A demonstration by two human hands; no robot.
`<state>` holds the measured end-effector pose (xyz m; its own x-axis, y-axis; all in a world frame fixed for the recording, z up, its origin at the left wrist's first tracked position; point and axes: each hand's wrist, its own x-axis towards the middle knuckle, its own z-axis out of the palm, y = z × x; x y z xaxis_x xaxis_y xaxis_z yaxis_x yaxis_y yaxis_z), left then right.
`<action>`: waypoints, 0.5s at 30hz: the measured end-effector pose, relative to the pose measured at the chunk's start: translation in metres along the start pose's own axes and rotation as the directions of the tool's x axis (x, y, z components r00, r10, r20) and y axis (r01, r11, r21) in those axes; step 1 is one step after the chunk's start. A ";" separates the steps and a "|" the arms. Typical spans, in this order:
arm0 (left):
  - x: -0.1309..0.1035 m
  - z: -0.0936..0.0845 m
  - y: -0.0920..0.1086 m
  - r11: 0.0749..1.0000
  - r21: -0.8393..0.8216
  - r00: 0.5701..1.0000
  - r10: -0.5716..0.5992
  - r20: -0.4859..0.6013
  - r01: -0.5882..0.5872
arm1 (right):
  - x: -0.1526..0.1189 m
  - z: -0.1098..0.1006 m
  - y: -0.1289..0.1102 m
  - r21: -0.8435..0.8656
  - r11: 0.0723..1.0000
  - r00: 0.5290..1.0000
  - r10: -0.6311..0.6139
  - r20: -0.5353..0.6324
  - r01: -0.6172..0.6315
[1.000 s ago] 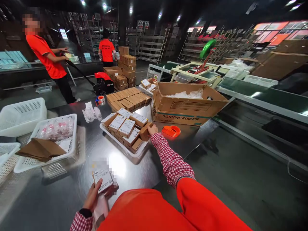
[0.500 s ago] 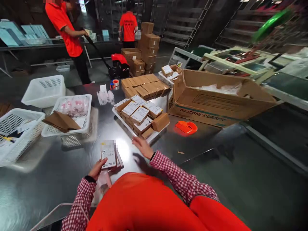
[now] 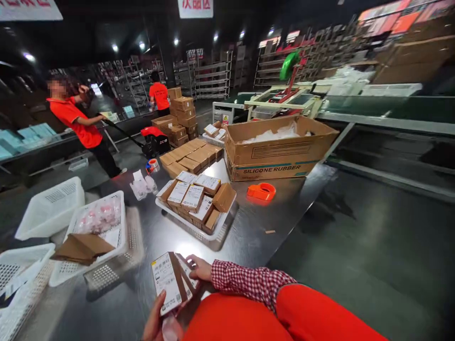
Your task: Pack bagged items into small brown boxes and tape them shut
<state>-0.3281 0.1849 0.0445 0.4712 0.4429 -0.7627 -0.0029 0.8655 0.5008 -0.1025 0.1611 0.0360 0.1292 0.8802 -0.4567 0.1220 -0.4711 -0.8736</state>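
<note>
Pointing its yellow-marked end away and slightly left: labelled box, long axis near-to-far, at near edge of surface. Left hand grips it; right hand touches second box alongside, can't tell if gripping.

Metal tbl w/ white baskets, brn boxes, lg. SILICONE RUBBER ctn, orange tape disp.

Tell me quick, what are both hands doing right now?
Left hand: closed, holding a labelled box.
Right hand: partly curled, at another labelled box; cannot tell whether it grips.
</note>
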 end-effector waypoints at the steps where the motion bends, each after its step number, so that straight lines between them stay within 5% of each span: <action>1: -0.002 -0.001 0.002 1.000 0.025 1.000 -0.016 0.019 0.015 | -0.003 -0.007 -0.001 -0.003 1.000 0.999 -0.023 -0.033 0.023; 5: -0.010 -0.008 0.027 0.999 0.045 1.000 -0.015 -0.015 0.015 | -0.016 -0.051 -0.028 0.083 0.977 0.972 -0.183 -0.144 0.196; 8: -0.013 -0.001 0.074 0.992 0.051 0.990 0.119 -0.071 -0.116 | -0.024 -0.091 -0.059 0.332 0.889 0.936 -0.234 -0.264 0.316; 11: -0.017 0.030 0.142 0.942 0.107 0.937 0.330 -0.115 -0.319 | -0.029 -0.125 -0.079 0.433 0.807 0.867 -0.182 -0.464 0.401; 15: -0.010 0.094 0.228 0.853 0.198 0.872 0.490 0.013 -0.482 | -0.032 -0.151 -0.081 0.416 0.782 0.774 -0.129 -0.620 0.464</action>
<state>-0.2503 0.3555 0.2053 0.4210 0.8069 -0.4143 -0.0553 0.4787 0.8762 0.0323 0.1623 0.1463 0.6943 0.7066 -0.1365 -0.2541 0.0633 -0.9651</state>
